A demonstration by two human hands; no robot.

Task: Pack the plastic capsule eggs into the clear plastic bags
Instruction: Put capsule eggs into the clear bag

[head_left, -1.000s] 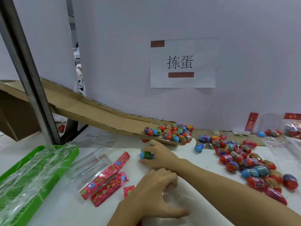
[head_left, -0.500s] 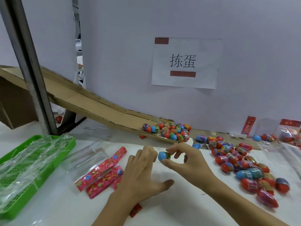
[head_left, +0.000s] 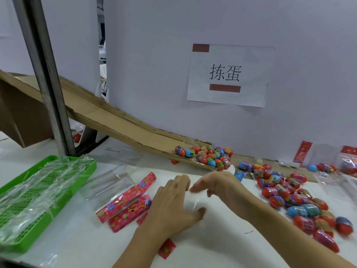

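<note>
Egg no longer seen between the fingertips, where it was pinched half a second ago; likely slipped into the clear bag [head_left: 195, 202] held on the surface by the left hand [head_left: 173, 206]. Right hand [head_left: 218, 187] is blurred, grip untellable.

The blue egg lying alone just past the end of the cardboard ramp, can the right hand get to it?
Probably yes. The blue egg lies on bare table just beyond the right hand, with nothing between them; the ramp's end sits off to its left.
</note>
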